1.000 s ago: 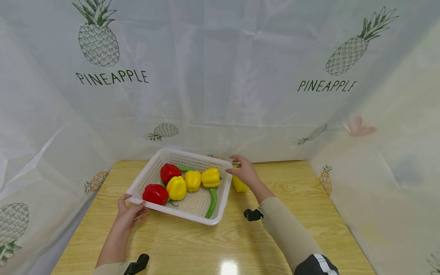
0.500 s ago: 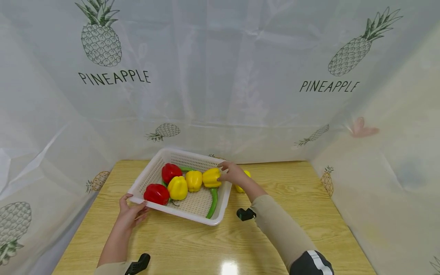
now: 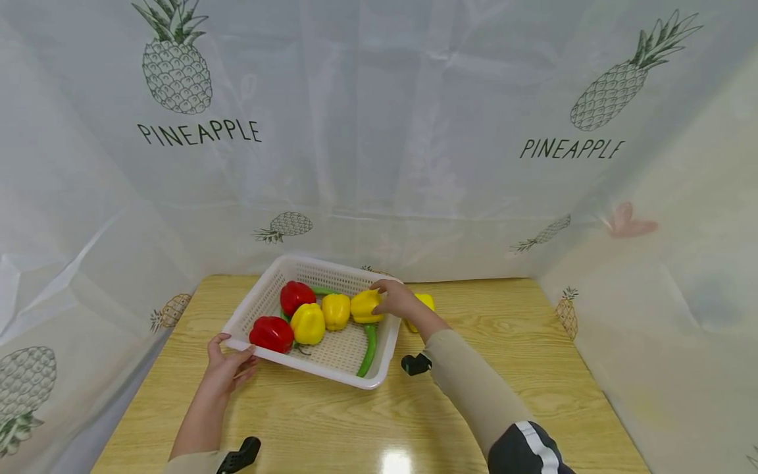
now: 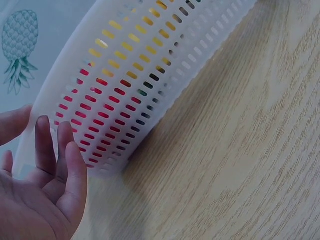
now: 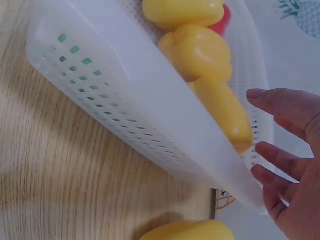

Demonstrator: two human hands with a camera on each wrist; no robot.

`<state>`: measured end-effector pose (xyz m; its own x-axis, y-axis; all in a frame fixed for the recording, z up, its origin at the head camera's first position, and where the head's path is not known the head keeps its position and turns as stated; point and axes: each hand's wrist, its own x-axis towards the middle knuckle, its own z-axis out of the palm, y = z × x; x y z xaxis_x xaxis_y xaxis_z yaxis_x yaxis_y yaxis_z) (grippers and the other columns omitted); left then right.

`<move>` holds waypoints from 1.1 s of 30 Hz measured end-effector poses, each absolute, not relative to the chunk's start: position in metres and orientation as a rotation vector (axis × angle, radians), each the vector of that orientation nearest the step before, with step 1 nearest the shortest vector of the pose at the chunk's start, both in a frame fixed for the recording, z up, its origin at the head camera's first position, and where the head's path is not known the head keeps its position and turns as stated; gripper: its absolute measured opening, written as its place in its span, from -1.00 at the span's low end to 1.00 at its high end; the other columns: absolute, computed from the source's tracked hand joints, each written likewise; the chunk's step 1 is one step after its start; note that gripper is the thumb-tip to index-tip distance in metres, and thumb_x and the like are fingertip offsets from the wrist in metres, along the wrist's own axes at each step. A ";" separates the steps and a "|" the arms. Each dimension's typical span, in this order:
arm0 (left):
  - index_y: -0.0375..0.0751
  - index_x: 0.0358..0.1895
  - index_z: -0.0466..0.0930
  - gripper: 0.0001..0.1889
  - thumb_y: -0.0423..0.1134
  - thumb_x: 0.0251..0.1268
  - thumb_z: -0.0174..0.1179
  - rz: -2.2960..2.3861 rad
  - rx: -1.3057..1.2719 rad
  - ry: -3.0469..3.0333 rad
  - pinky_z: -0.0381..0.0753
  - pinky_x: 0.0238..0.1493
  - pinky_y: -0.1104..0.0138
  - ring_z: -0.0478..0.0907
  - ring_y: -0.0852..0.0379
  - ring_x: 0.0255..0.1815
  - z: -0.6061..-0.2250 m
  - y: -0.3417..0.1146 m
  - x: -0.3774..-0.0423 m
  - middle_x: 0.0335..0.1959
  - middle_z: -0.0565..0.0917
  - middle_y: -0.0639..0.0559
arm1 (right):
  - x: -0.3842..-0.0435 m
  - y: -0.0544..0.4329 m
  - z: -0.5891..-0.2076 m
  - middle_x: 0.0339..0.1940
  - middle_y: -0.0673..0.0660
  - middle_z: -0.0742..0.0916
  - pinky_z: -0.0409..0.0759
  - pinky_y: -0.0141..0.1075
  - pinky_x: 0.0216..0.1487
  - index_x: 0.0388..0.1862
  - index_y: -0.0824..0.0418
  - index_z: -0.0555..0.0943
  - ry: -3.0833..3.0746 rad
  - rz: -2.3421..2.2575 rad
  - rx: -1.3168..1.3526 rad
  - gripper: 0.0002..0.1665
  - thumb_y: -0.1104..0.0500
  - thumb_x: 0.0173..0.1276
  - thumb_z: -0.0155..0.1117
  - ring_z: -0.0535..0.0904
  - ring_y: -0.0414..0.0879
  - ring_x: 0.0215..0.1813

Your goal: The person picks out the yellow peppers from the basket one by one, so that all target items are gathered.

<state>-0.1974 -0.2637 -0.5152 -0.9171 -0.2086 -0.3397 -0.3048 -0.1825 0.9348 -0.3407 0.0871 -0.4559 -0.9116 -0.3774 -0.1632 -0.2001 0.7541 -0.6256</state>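
Note:
A white perforated plastic basket (image 3: 387, 349) stands at an angle on the table, holding red and yellow bell peppers and long green chili peppers. My left hand (image 3: 222, 372) grips its near left corner, thumb and fingertip at the rim; in the left wrist view the other fingers (image 4: 76, 172) bend loosely beside the slotted wall. Over the right rim reaches my right hand (image 3: 395, 299), next to the rightmost yellow bell pepper (image 3: 364, 307). In the right wrist view its fingers are spread, with a visible gap to that pepper (image 5: 227, 117). Another yellow bell pepper (image 3: 423, 303) lies outside, partly hidden behind the right hand.
Inside the basket are two red bell peppers (image 3: 271, 334), more yellow ones (image 3: 308, 324) and a green chili pepper (image 3: 368, 352) along the right side. The wooden table (image 3: 331, 428) ends at a pineapple-print curtain (image 3: 379, 164) behind and at both sides.
My right hand has moved left, from outside the basket's right rim to over it, beside the rightmost yellow bell pepper inside. The left hand stays at its corner.

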 end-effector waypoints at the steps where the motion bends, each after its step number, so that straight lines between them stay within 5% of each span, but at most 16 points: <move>1: 0.35 -0.01 -0.11 -0.40 -0.32 0.39 0.18 2.285 -0.619 1.963 0.67 -0.23 0.29 0.67 0.17 -0.43 -0.515 -0.264 -0.197 -0.48 0.65 0.03 | -0.342 0.087 -0.457 0.23 0.25 0.55 0.43 0.00 0.24 0.27 0.16 0.50 2.682 -0.889 -0.455 -0.32 0.22 0.16 0.51 0.44 0.17 0.25; 9: 0.13 0.21 -0.25 -0.28 -0.31 0.38 0.20 2.268 -0.609 1.972 0.67 -0.19 0.26 0.67 0.13 -0.38 -0.516 -0.264 -0.199 -0.45 0.63 0.01 | -0.350 0.082 -0.461 0.27 0.24 0.53 0.39 -0.03 0.29 0.26 0.13 0.52 2.749 -0.756 -0.460 -0.31 0.18 0.13 0.54 0.40 0.14 0.29; 33: 0.39 -0.03 -0.09 -0.42 -0.32 0.41 0.16 2.302 -0.626 1.935 0.66 -0.24 0.32 0.67 0.20 -0.43 -0.514 -0.264 -0.197 -0.52 0.66 0.08 | -0.363 0.065 -0.460 0.32 0.26 0.48 0.46 -0.08 0.24 0.30 0.15 0.47 2.619 -0.752 -0.471 -0.31 0.28 0.17 0.48 0.39 0.13 0.32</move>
<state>-0.1971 -0.2638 -0.5138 -0.9146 -0.2044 -0.3489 -0.3086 -0.2046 0.9289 -0.3634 0.0649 -0.4603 -0.8740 -0.4115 -0.2584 -0.2118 0.8013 -0.5595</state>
